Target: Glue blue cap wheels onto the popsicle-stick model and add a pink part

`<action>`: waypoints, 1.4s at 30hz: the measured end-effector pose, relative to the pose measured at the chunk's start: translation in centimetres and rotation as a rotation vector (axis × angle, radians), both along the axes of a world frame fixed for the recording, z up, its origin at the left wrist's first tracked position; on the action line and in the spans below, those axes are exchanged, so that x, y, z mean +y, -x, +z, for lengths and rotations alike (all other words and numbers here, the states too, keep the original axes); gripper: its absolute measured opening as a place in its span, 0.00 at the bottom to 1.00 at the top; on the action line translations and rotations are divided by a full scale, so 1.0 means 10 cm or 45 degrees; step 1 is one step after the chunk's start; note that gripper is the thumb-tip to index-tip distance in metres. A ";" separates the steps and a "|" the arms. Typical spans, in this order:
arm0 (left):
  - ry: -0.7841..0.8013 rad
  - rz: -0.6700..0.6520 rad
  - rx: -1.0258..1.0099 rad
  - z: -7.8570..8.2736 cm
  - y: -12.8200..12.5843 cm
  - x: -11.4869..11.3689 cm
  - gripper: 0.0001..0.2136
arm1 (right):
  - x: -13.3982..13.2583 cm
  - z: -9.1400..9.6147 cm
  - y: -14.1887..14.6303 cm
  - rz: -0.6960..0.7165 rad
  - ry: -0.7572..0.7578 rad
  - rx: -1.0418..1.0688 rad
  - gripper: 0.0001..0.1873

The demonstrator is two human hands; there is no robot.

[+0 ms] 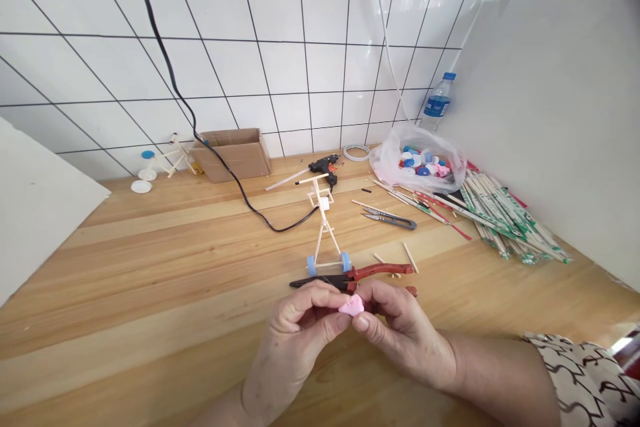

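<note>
Between the fingertips of both hands is a small pink lump (pixel 353 306), soft-looking and uneven; its exact kind is hard to tell. My left hand (pixel 305 333) pinches it from the left, thumb below and index finger above. From the right, my right hand (pixel 403 333) pinches the same lump. Just beyond my fingers lie pliers (pixel 377 271) with red handles and dark jaws, partly hidden by the hands. Behind them stands a little tricycle-like model (pixel 323 227) of thin wooden sticks, with blue caps as wheels.
A black glue gun (pixel 325 165), a tape roll (pixel 357 153) and a cardboard box (pixel 235 157) are near the tiled wall. Thread snips (pixel 390 217) lie right of the model. Further right are a bag of bottle caps (pixel 420 163), wrapped chopsticks (pixel 505 213) and a bottle (pixel 439 103). A black cable (pixel 240 190) crosses leftward.
</note>
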State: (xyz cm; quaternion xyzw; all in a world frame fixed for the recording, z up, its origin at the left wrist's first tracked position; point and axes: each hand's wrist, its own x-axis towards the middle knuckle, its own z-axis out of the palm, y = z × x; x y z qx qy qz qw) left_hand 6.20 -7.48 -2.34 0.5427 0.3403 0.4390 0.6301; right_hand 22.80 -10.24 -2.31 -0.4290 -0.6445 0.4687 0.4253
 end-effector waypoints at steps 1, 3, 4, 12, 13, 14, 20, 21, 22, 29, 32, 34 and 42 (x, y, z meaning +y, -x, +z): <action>0.015 -0.007 -0.008 -0.01 0.00 0.01 0.04 | 0.00 0.01 0.00 0.029 0.055 0.067 0.12; 0.048 -0.027 -0.030 -0.04 0.01 0.02 0.05 | 0.01 0.03 0.00 0.098 0.175 0.237 0.13; 0.062 -0.040 -0.045 -0.05 0.01 0.03 0.05 | 0.02 0.03 0.00 0.127 0.232 0.321 0.13; 0.101 -0.145 -0.091 -0.11 0.05 0.05 0.04 | 0.07 0.03 0.01 0.177 0.360 0.537 0.15; 0.110 -0.149 -0.091 -0.10 0.05 0.05 0.04 | 0.07 0.03 0.01 0.168 0.368 0.532 0.15; 0.124 -0.151 -0.096 -0.09 0.05 0.06 0.04 | 0.07 0.04 0.01 0.162 0.381 0.531 0.15; 0.274 -0.302 -0.291 0.00 0.03 0.10 0.03 | 0.09 0.00 -0.02 0.276 0.569 0.651 0.16; 0.292 -0.342 -0.326 0.02 0.03 0.11 0.03 | 0.10 -0.01 -0.02 0.299 0.603 0.673 0.16; 0.305 -0.372 -0.354 0.03 0.02 0.11 0.03 | 0.10 -0.02 -0.03 0.311 0.630 0.688 0.17; 0.293 -0.400 -0.359 0.01 0.04 0.13 0.05 | 0.11 -0.07 -0.02 0.327 0.634 0.674 0.16; 0.291 -0.412 -0.354 0.00 0.05 0.14 0.06 | 0.11 -0.07 -0.02 0.331 0.650 0.692 0.15; 0.301 -0.439 -0.353 0.01 0.06 0.15 0.06 | 0.11 -0.06 -0.02 0.351 0.682 0.714 0.15; 0.280 -0.473 -0.269 0.04 0.08 0.18 0.03 | 0.13 -0.04 -0.03 0.407 0.887 0.797 0.17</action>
